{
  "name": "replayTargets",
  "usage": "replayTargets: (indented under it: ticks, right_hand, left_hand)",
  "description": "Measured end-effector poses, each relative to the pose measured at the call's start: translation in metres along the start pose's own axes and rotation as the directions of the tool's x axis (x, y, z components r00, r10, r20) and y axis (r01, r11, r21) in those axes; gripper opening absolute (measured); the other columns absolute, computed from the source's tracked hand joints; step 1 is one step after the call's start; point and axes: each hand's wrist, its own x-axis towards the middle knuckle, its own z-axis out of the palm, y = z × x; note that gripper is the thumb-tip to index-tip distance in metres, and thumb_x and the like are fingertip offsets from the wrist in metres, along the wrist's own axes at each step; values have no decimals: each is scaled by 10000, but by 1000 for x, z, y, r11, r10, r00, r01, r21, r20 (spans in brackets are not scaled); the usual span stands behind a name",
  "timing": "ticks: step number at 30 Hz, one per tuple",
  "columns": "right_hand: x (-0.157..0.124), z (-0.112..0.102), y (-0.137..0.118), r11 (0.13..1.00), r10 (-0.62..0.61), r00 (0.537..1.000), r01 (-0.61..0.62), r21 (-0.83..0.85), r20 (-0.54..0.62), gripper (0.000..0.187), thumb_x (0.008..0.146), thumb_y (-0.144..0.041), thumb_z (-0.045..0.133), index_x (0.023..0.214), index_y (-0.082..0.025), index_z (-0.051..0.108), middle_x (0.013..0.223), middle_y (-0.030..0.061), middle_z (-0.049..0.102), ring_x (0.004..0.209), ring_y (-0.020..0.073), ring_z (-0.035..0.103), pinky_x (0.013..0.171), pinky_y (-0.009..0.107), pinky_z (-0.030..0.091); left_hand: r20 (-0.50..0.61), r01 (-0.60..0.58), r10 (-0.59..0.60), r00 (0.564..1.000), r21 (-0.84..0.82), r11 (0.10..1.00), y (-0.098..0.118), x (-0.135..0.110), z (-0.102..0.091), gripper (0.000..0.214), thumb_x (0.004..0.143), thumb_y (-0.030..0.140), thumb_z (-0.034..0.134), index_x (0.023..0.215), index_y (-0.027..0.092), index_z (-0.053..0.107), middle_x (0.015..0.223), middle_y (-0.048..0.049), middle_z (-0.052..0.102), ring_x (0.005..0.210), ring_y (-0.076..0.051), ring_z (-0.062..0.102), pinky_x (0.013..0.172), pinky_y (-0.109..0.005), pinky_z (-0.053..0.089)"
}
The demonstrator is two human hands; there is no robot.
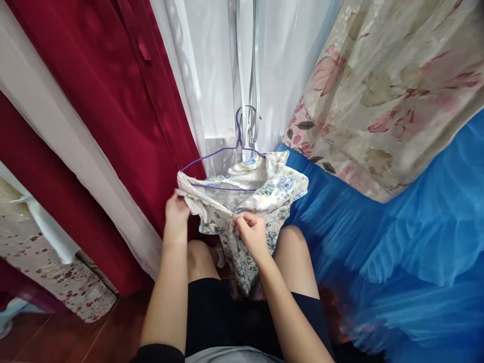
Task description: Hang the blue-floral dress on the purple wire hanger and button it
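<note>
A satin floral garment, cream with blue print, hangs on a purple wire hanger hooked on a metal rail. My left hand pinches the garment's left shoulder edge. Closed on the cloth near the front middle, my right hand grips the fabric between thumb and fingers. The lower part of the garment drops down between my knees.
Dark red cloth hangs at the left, white sheer fabric behind the rail. A beige floral dress and blue tulle fill the right. Wooden floor shows at lower left.
</note>
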Motion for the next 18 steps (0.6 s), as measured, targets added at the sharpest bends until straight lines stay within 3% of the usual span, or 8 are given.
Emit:
replayTargets:
  ticks: [3, 6, 9, 12, 14, 15, 18]
  right_hand:
    - [-9, -11, 10, 998, 40, 993, -34, 60, -112, 273, 812, -347, 614, 608, -168, 642, 442, -51, 469, 413, 93, 376, 442, 232, 272]
    - [-20, -40, 23, 984, 98, 915, -30, 176, -392, 252, 802, -375, 621, 645, -178, 611, 466, -68, 433, 420, 86, 336, 428, 223, 252]
    - [-30, -71, 36, 974, 119, 798, 22, 225, -591, 231, 784, -400, 627, 690, -199, 562, 534, -68, 453, 448, 90, 358, 433, 218, 279]
    - [-37, -84, 39, 981, 100, 769, 31, 192, -631, 264, 806, -438, 621, 702, -212, 531, 587, -52, 498, 480, 105, 419, 459, 227, 340]
    - [-40, -82, 33, 986, 85, 786, 21, 163, -612, 288, 809, -458, 654, 702, -206, 563, 639, -25, 563, 551, 131, 504, 529, 249, 416]
    - [-42, -78, 29, 993, 59, 823, 10, 118, -565, 309, 822, -478, 660, 708, -199, 594, 677, -6, 602, 617, 153, 554, 597, 267, 459]
    - [-52, -66, 13, 998, 26, 971, -39, -52, -236, 452, 906, -610, 569, 804, -194, 712, 846, 59, 711, 885, 237, 641, 866, 350, 503]
  left_hand:
    - [-55, 163, -169, 984, -90, 982, -37, -41, -13, 166, 948, 182, 527, 818, 161, 627, 740, -40, 684, 678, -148, 665, 739, -287, 567]
    - [-50, 273, -286, 957, -173, 946, -64, -92, -24, 188, 973, 214, 499, 864, 182, 649, 852, -53, 718, 772, -171, 689, 797, -342, 567]
    - [30, 358, -364, 931, -274, 893, -76, -134, -23, 131, 969, 250, 557, 904, 205, 661, 1006, -59, 733, 961, -194, 694, 924, -397, 537]
    - [180, 454, -417, 891, -360, 815, -72, -166, -3, 79, 902, 286, 700, 897, 216, 662, 1066, -38, 728, 1093, -219, 674, 1019, -430, 492]
    - [291, 451, -363, 885, -347, 822, -62, -185, 16, 153, 856, 325, 765, 884, 221, 657, 1101, -27, 722, 1198, -246, 638, 1072, -448, 459]
    - [340, 419, -312, 887, -311, 853, -56, -194, 26, 174, 852, 348, 773, 885, 222, 657, 1124, -29, 718, 1251, -257, 610, 1094, -448, 443]
    - [444, 224, -167, 880, -79, 971, -39, -221, 46, 185, 925, 401, 688, 919, 217, 670, 1183, -65, 704, 1315, -266, 563, 1128, -419, 410]
